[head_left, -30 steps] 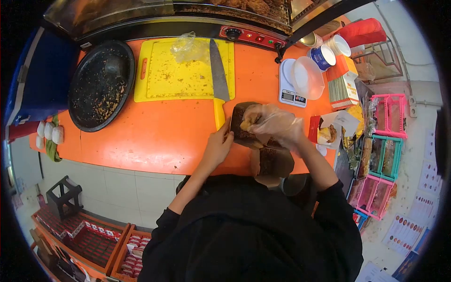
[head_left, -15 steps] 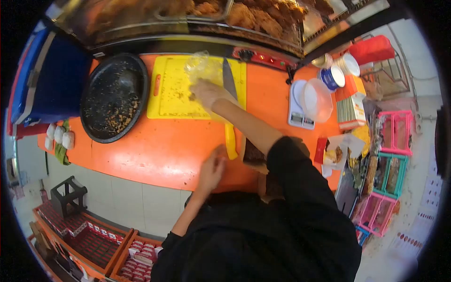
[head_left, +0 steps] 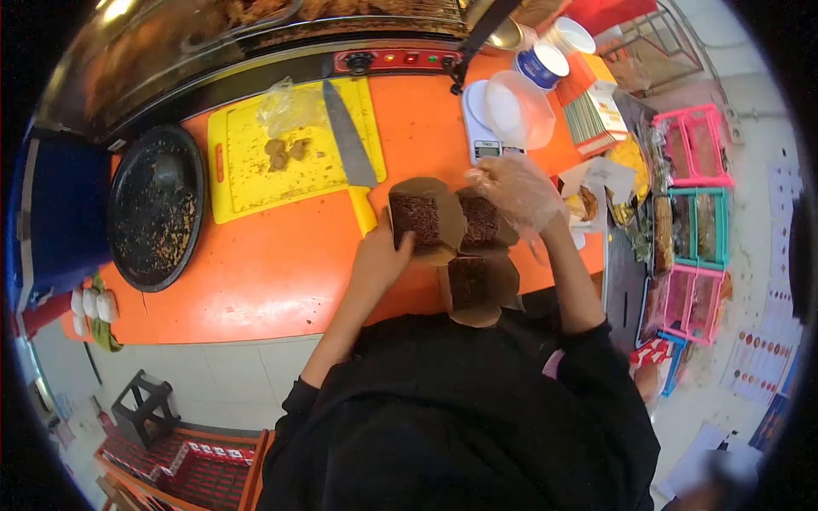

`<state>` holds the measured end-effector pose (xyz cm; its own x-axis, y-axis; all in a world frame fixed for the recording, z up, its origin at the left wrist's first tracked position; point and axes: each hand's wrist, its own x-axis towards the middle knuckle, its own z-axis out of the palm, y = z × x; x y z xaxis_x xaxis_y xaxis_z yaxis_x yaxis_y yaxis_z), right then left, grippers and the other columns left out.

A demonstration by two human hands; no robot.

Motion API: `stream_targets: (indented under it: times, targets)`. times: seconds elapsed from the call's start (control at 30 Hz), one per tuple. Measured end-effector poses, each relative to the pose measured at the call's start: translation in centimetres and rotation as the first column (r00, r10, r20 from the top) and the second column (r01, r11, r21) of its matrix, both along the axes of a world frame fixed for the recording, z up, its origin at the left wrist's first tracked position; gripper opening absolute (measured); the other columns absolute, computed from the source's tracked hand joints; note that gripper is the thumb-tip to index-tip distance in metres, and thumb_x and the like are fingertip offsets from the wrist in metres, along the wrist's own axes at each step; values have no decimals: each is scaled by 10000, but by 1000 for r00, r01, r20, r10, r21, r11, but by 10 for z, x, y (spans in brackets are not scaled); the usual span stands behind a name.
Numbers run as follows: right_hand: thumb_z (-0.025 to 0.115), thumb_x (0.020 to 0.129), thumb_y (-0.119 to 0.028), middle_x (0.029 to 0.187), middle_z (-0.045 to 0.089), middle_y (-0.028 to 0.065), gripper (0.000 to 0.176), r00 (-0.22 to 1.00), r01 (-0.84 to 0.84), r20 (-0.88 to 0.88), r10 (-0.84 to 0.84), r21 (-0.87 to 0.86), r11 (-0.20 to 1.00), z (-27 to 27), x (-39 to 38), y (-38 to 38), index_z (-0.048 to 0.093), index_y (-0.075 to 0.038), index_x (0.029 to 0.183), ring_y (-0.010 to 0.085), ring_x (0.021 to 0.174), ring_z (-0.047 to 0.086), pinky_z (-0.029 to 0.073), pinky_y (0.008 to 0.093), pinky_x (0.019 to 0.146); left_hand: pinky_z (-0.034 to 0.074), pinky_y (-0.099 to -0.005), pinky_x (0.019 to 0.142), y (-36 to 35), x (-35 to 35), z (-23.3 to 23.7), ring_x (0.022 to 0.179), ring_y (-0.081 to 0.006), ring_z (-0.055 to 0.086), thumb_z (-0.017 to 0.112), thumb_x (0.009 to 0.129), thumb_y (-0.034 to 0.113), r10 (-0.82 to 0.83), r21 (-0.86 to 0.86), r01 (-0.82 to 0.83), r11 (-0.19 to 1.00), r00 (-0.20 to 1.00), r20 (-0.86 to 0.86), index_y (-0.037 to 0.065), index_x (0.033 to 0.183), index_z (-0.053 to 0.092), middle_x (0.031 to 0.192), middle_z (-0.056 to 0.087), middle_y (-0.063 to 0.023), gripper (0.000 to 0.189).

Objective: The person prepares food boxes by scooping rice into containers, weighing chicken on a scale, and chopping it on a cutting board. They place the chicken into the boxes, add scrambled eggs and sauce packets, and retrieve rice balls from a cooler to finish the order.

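Observation:
Three brown paper food boxes stand open near me on the orange counter, each holding dark reddish-brown grains, probably rice. My left hand [head_left: 381, 258] grips the near left edge of the left box [head_left: 417, 220], its thumb over the rim. My right hand [head_left: 515, 192], in a clear plastic glove, is over the far right side of the right box [head_left: 479, 220] with fingers curled together; what they hold, if anything, is hidden. The third box [head_left: 477, 289] sits closest to my body. On the yellow cutting board [head_left: 247, 192] lie brown food pieces [head_left: 285, 153], a crumpled plastic bag [head_left: 287, 106] and a yellow-handled knife [head_left: 348, 140].
A black round pan [head_left: 162, 213] with crumbs stands at the left. Beyond my right hand are a kitchen scale [head_left: 481, 128] with a clear bowl [head_left: 518, 111], paper tubs [head_left: 543, 66] and stacked boxes [head_left: 592, 119]. A heated display case [head_left: 256, 34] borders the far side.
My right hand has left the cutting board and come right, to the boxes. My left hand has moved onto the left box. The view has shifted rightward, showing the boxes and brown pieces.

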<state>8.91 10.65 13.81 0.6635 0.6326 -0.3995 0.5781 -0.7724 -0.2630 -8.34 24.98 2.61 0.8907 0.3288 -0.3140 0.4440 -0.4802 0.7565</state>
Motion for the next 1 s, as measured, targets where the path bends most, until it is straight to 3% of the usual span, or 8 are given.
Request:
stream_targets:
  times: [0.13,0.23,0.3,0.43,0.53,0.7,0.93,1.0]
  targets:
    - [522,871,-302,941,621,210,320,886,236,304,-349,352,906,-35,-22,-71,605,-27,1013,347,822,593,455,416,745,473,-462,641,10,-6,-33,756,-438,603,437,911,177,28,-130,-27,991,1000,6,-74,1079,500,776,605,-281,309]
    - [542,867,-332,962,635,195,407,818,406,249,-518,389,827,-42,-35,-94,587,20,1067,365,911,588,445,419,800,454,-466,611,10,-23,-30,719,-435,594,411,924,156,154,-147,-144,979,986,59,-79,1014,499,744,592,-279,267]
    - [532,872,-312,1038,605,207,377,762,646,-165,-626,245,723,-46,-44,-100,582,8,1066,356,964,569,438,423,812,457,-465,606,12,-26,-38,704,-437,590,412,924,156,141,-91,-132,987,984,107,-73,997,499,729,585,-276,256]
    - [488,903,-358,911,626,197,389,824,565,-115,-555,73,822,-112,-47,-127,576,-19,1070,339,842,607,470,393,730,462,-486,599,4,-23,-12,684,-453,578,406,920,139,172,-26,-170,985,980,98,-56,969,495,703,569,-277,220]
    - [454,922,-341,864,616,186,337,918,298,202,-342,217,930,-138,-51,-135,586,-42,1008,342,821,599,462,425,710,469,-503,609,7,-22,-18,690,-458,580,401,914,123,117,62,-120,991,992,41,-50,1005,497,720,577,-287,219]
    - [443,906,-216,901,576,226,243,780,625,-151,-607,152,766,-105,-53,-119,554,-4,946,413,871,541,425,470,757,469,-514,631,0,-12,-8,727,-460,584,413,907,134,70,64,-74,995,996,57,-40,1061,496,760,584,-304,248]
    - [406,928,-352,874,596,231,392,852,513,13,-524,179,839,-110,-54,-128,565,3,980,385,837,574,433,467,731,483,-495,665,-13,1,-19,759,-445,601,436,914,205,-27,32,31,999,993,-113,-16,1124,502,776,599,-295,312]
    - [438,910,-389,864,601,225,420,633,764,-484,-605,262,589,-55,-60,-115,577,-2,997,366,850,581,441,445,743,493,-467,678,-14,-9,-6,768,-412,621,456,915,237,25,-32,-28,999,995,-97,-13,1112,509,785,615,-275,322]
